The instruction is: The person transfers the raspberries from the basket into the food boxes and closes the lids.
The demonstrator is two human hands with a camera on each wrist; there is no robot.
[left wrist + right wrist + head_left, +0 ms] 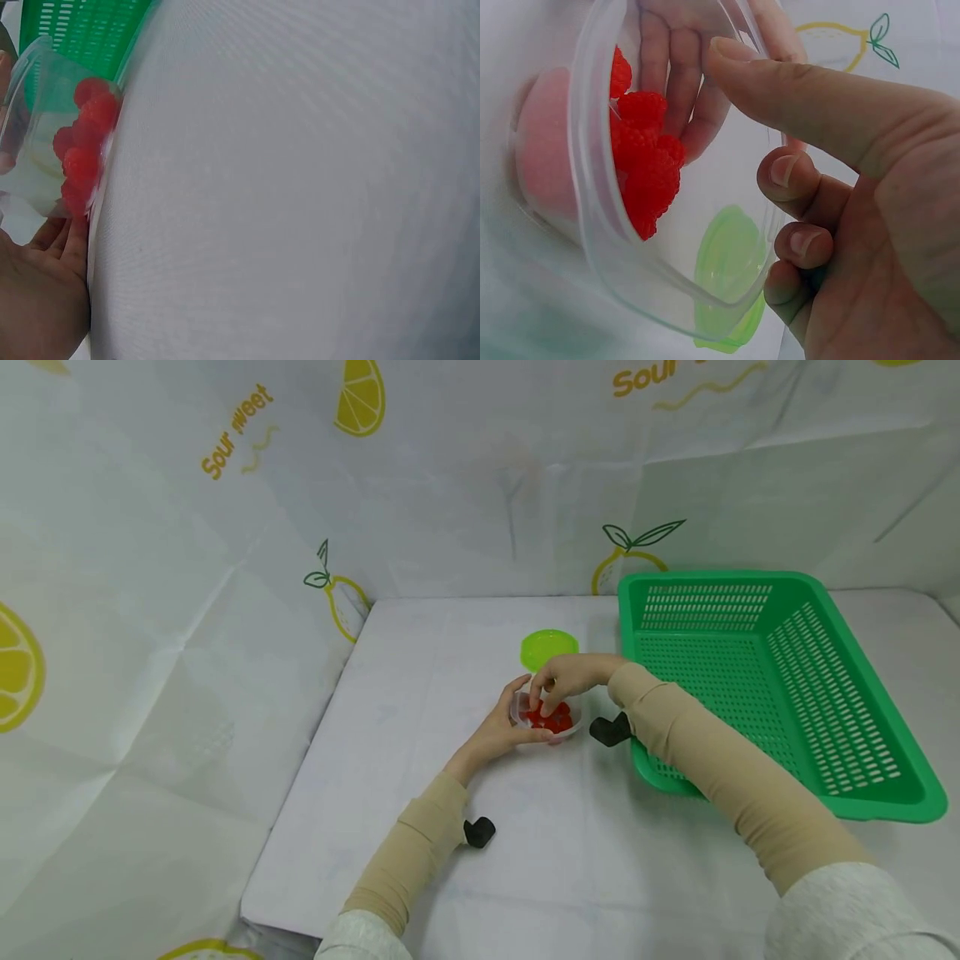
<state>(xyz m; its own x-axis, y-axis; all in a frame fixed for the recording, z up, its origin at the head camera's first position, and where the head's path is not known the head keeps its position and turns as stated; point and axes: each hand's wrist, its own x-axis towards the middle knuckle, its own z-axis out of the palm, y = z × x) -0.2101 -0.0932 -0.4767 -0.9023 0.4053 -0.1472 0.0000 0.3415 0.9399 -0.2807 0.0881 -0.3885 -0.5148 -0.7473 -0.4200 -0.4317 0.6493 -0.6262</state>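
Note:
A small clear plastic tub (575, 708) stands on the white table, with several red raspberries (646, 165) heaped at its bottom. My left hand (498, 731) holds it from the left, thumb on the near side and fingers round the far side. Over the tub's opening, my right hand (572, 673) reaches down with thumb and fingers pointing into it. In the right wrist view its thumb (795, 97) is stretched out and other fingers are bent. No berry shows in that hand. Behind the tub lies a bright green lid (550, 648).
A large green plastic basket (720, 578) stands on the right, its near left corner under my right forearm. White cloth with lemon prints hangs behind and to the left of the table (390, 693). Black wrist mounts (480, 832) stick out from both forearms.

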